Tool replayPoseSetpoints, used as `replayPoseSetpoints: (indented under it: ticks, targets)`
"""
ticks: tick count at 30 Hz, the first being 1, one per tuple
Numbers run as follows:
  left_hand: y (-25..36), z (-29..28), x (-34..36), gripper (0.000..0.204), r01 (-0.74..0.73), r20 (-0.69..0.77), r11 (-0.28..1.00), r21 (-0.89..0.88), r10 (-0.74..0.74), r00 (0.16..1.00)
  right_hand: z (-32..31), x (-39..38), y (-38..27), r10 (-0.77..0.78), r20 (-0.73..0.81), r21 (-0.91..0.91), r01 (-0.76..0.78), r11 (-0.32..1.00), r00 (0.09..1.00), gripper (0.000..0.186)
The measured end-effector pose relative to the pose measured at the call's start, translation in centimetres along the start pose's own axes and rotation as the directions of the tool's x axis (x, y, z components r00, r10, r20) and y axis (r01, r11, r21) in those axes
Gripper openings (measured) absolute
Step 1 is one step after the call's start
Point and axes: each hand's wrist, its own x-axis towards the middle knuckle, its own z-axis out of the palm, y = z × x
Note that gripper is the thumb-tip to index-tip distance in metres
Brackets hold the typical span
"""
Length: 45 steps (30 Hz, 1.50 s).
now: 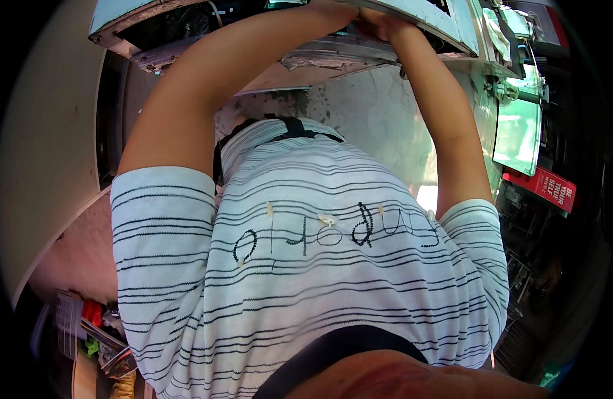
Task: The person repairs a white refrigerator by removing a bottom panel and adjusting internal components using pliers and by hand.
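"Counter [141, 12] first: where is it?"

"Across the top of the view, in front of the person. Its pale edge looks worn, and a dark opening [183, 28] runs along it, with contents too dim to name."

"And who is at it?"

"The left hand [334, 8], partly cut by the upper border, and the right hand [384, 26], just beside it at the opening."

"Holding anything?"

"I can't tell. The fingers are mostly hidden, so neither how far the hands are open nor any grip can be read."

"Nearer the body?"

"A white shirt [319, 286] with thin dark stripes and stitched lettering across the chest. Past its hem, a grey floor [379, 113] with dark spots."

"Off to the sides?"

"On the right, a translucent greenish panel [517, 139] near a red box [539, 186] bearing print. On the left, a large beige panel [47, 126]."
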Motion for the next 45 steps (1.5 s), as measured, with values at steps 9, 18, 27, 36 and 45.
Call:
replayPoseSetpoints:
  ticks: [9,18,27,36,45]
  targets:
    - [-0.8,-0.6,-0.5,0.059,-0.014,-0.013,0.995,-0.094,0.012,1.000,0.3,0.6,0.0,0.028,0.007,0.061,-0.029,0.998,1.000,0.035]
    - [-1.5,-1.6,-0.4,0.058,-0.019,-0.014,0.985,-0.171,0.017,1.000,0.7,0.7,0.2,0.074,0.003,0.099,-0.074,0.992,0.997,0.036]
    - [-1.8,-2.1,-0.4,0.057,-0.035,0.006,0.974,-0.224,0.037,0.999,0.9,0.5,0.3,0.107,0.013,0.119,-0.108,0.987,0.994,0.038]
    - [-1.7,-1.8,-0.2,0.056,-0.055,-0.002,0.973,-0.226,0.056,0.998,1.4,0.5,0.3,0.125,-0.010,0.122,-0.123,0.985,0.992,0.041]
    - [-1.1,-1.5,-0.9,0.055,-0.073,-0.031,0.975,-0.209,0.068,0.997,1.6,0.3,0.2,0.121,0.047,0.065,-0.124,0.990,0.992,0.046]
